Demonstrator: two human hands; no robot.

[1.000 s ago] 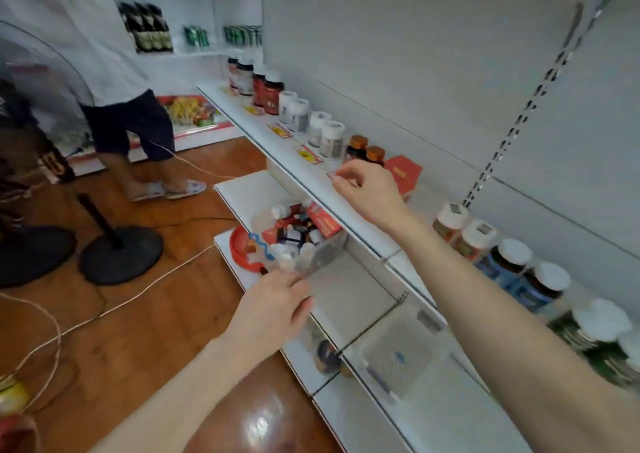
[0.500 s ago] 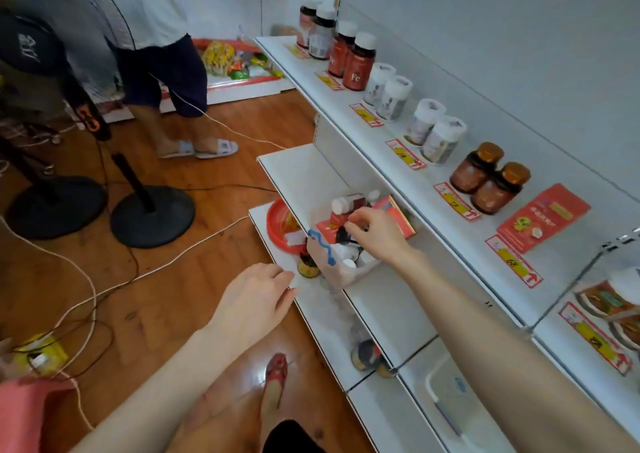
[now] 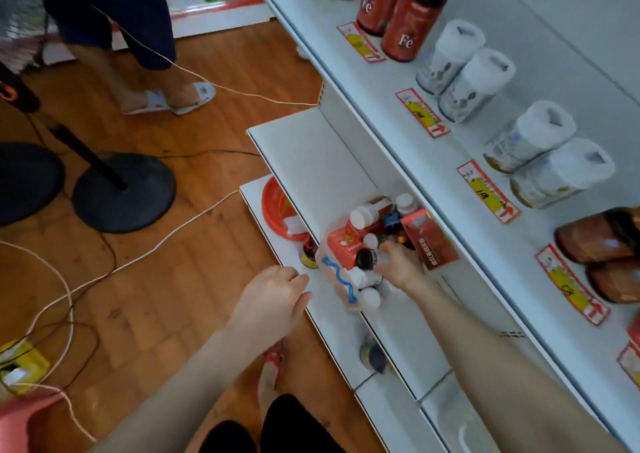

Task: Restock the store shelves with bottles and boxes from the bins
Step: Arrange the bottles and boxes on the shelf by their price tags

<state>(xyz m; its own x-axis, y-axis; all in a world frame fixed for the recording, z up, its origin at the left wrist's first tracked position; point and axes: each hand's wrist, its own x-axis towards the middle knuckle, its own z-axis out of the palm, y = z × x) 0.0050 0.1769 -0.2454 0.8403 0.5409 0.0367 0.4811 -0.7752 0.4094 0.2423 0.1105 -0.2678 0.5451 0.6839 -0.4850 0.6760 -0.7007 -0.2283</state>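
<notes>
The right hand (image 3: 398, 262) reaches into the clear bin (image 3: 337, 279) and grips a small dark-capped bottle (image 3: 366, 258) among white-capped bottles and red boxes. The left hand (image 3: 273, 297) is loosely curled, holding nothing, just left of the bin.

Left of the hands, a glossy wooden floor (image 3: 194, 72) crossed by a white cable (image 3: 145, 252), two black round stand bases (image 3: 124, 193) farther left. To their right, white metal shelving (image 3: 433, 162) under even light.
</notes>
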